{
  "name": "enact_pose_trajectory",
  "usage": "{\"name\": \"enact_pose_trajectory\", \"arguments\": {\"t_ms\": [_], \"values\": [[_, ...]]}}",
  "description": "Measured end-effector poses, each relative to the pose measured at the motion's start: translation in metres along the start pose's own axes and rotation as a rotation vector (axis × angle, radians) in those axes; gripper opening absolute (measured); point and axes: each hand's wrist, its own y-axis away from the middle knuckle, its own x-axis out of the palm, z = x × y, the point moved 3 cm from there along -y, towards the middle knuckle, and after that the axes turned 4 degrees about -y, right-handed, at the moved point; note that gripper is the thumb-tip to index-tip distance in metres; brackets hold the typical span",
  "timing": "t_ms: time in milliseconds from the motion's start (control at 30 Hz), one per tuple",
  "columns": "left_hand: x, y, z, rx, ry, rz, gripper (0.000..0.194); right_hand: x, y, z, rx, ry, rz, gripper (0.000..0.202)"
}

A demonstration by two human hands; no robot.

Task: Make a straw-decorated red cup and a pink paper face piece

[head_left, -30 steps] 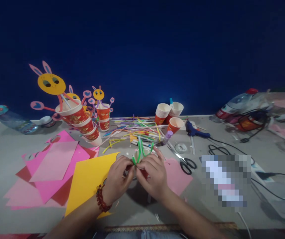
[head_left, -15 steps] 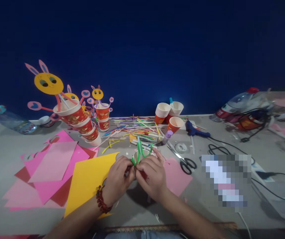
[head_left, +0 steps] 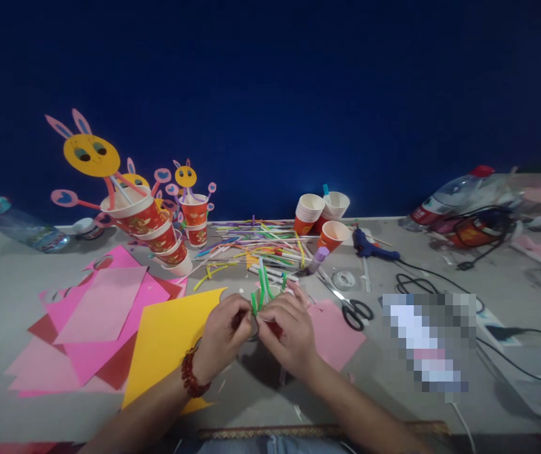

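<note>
Both hands meet at a paper cup (head_left: 275, 291) with green pipe cleaners (head_left: 264, 284) rising from its mouth. My left hand (head_left: 227, 321), with a red bead bracelet at the wrist, pinches a bent green end at the cup's left rim. Thumb and fingers of my right hand (head_left: 289, 325) close on the cup's near side, touching the same green piece, and they cover most of the cup. Yellow paper (head_left: 171, 340) lies under and beside my left wrist, and pink paper (head_left: 334, 334) is to the right of my right hand.
Finished cup figures (head_left: 135, 217) stand at left behind pink sheets (head_left: 104, 306). Pipe cleaners (head_left: 261, 236) spread across the back, near stacked cups (head_left: 308, 213). Scissors (head_left: 356, 313), a glue gun (head_left: 372, 247) with its cable, and bottles (head_left: 445, 198) lie rightward; a phone-like blurred patch is nearer.
My left hand has shifted slightly, with its wrist turned a little. The green piece at the rim now stands more upright between the fingertips.
</note>
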Motion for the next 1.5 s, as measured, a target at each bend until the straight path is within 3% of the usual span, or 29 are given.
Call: {"name": "enact_pose_trajectory", "arguments": {"t_ms": [167, 333, 633, 767, 900, 967, 1233, 1500], "values": [[-0.003, 0.001, -0.002, 0.007, 0.055, 0.032, 0.012, -0.001, -0.002, -0.004, 0.041, -0.045, -0.056, 0.016], [-0.003, 0.001, -0.007, 0.116, -0.063, 0.015, 0.009, -0.001, -0.003, -0.004, 0.027, -0.023, -0.06, 0.016], [0.0, -0.001, -0.011, 0.164, -0.187, -0.023, 0.016, -0.002, 0.0, 0.004, -0.071, 0.016, -0.029, 0.015], [-0.002, -0.003, -0.009, 0.119, -0.107, -0.039, 0.016, -0.001, 0.0, 0.001, -0.024, -0.039, -0.042, 0.016], [-0.004, -0.002, 0.002, -0.051, -0.002, -0.052, 0.014, 0.001, 0.0, -0.005, 0.058, -0.143, -0.092, 0.016], [-0.006, -0.001, 0.004, -0.073, 0.013, -0.06, 0.013, 0.001, 0.0, -0.007, 0.085, -0.174, -0.12, 0.016], [-0.003, 0.003, -0.006, 0.089, -0.019, -0.01, 0.008, 0.0, 0.0, -0.009, 0.088, -0.125, -0.129, 0.016], [-0.001, 0.002, -0.009, 0.204, -0.275, 0.023, 0.011, -0.002, -0.002, -0.003, -0.023, 0.037, -0.088, 0.018]]}}
